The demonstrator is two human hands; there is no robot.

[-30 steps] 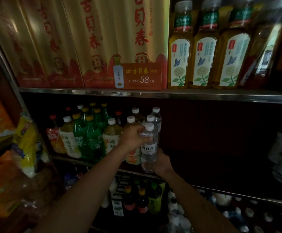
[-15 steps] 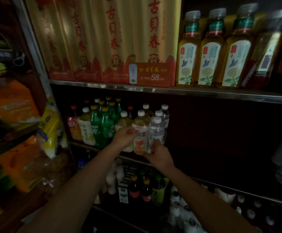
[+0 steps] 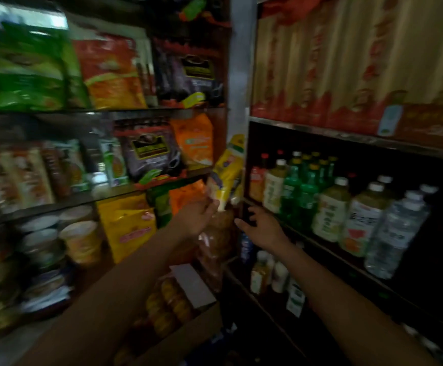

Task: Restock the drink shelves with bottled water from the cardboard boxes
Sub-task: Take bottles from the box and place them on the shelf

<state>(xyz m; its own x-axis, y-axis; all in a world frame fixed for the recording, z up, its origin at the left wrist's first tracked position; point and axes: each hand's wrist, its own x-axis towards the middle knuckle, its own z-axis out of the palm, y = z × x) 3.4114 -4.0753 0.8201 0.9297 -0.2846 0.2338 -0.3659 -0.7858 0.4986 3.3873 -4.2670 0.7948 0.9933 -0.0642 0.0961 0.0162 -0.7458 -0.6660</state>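
Note:
Clear water bottles (image 3: 397, 233) with white caps stand at the right end of the row on the middle drink shelf (image 3: 328, 249), beside tea bottles (image 3: 360, 220) and green soda bottles (image 3: 299, 199). My left hand (image 3: 198, 217) hovers left of the shelf post, fingers loose, holding nothing, close to a hanging yellow bag (image 3: 228, 170). Over the shelf's left end, my right hand (image 3: 261, 228) is spread and empty. Neither hand touches a bottle. The frame is motion-blurred.
Snack bags and cup noodles (image 3: 81, 241) fill the racks on the left. An open cardboard box (image 3: 188, 336) with orange packets sits low in the middle. Red and gold gift boxes (image 3: 347, 62) line the upper shelf. More bottles (image 3: 261, 273) stand on the lower shelf.
Both hands have let go of the water bottle, which now stands on the shelf. They have drawn back to the left, and my view has swung left toward the snack racks.

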